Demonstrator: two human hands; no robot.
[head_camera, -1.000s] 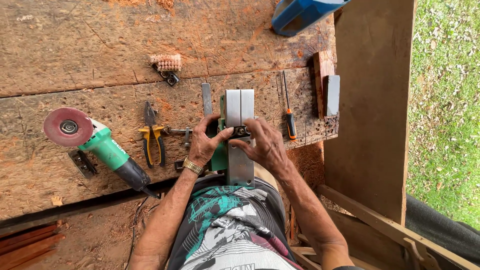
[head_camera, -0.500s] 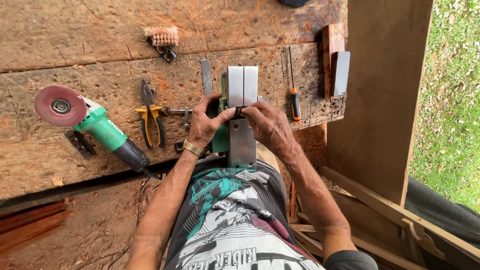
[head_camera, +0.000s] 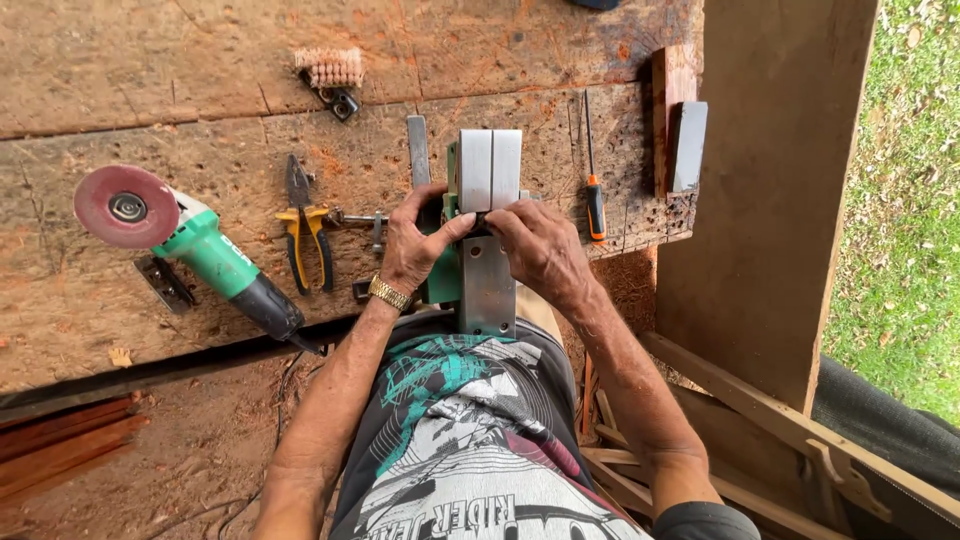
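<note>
Small dark part pinched between both hands too hidden to identify, left hand (head_camera: 415, 240) and right hand (head_camera: 535, 250) closed on the upturned green electric planer with grey metal sole (head_camera: 487, 215), lying on a worn orange-stained chipboard bench (head_camera: 200, 90), green angle grinder with red disc (head_camera: 190, 245) left, grass beyond right.

Both forearms reach far; left hand (head_camera: 418, 240) and right hand (head_camera: 540, 250) meet, fingers curled, thumbs nearly touching.

A worn, reddish chipboard workbench (head_camera: 150, 70) fills the upper left of the frame. A broad upright plank (head_camera: 780, 180) stands right of centre, with daylit grass (head_camera: 910, 200) at the far right and bare earth floor (head_camera: 150, 470) at lower left.
</note>
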